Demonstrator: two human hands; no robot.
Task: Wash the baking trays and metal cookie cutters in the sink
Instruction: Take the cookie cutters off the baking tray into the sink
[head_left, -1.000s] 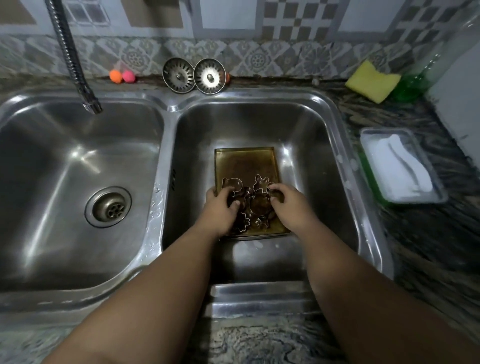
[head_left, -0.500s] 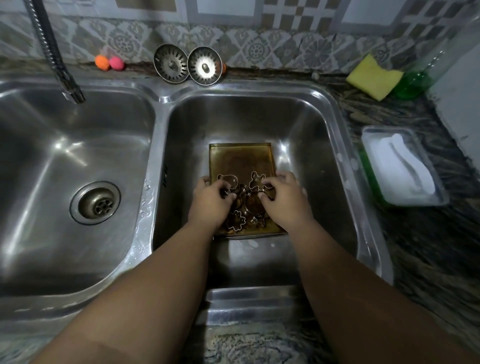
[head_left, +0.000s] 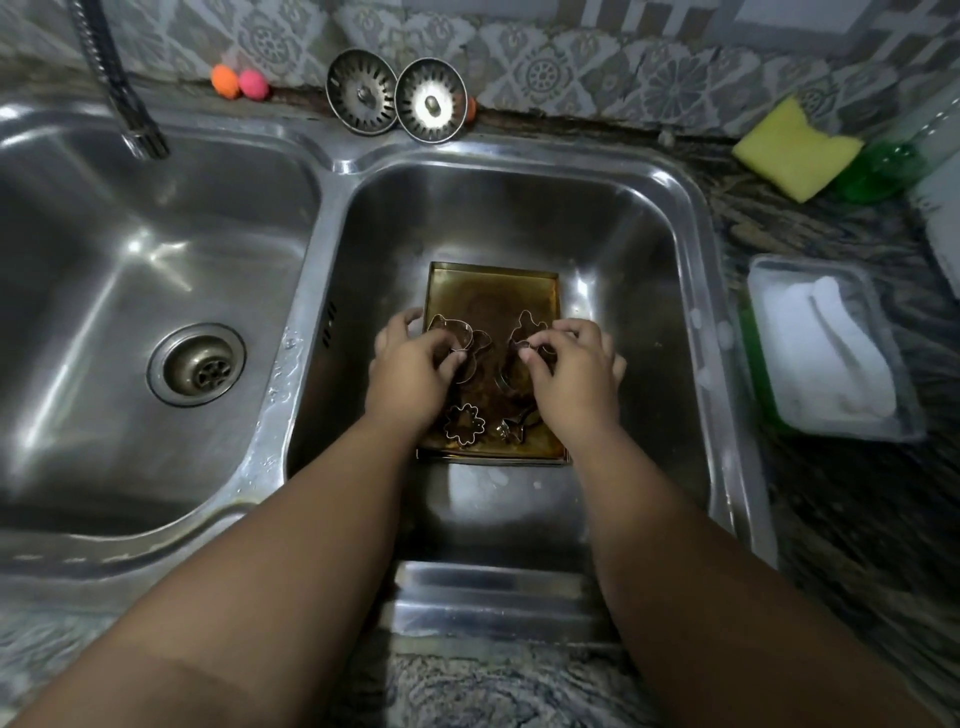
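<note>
Baking tray (head_left: 493, 291) flat on the floor of the right sink basin (head_left: 519, 208), strewn with metal cookie cutters (head_left: 464, 424). Left hand (head_left: 413, 371) over the tray's left side, fingers (head_left: 451, 366) curled onto a cutter there. Right hand (head_left: 574, 376) over the tray's right side, fingers (head_left: 535, 347) pinching another cutter's rim. Sponge (head_left: 792, 148) on the desk (head_left: 857, 493), right of the basin.
</note>
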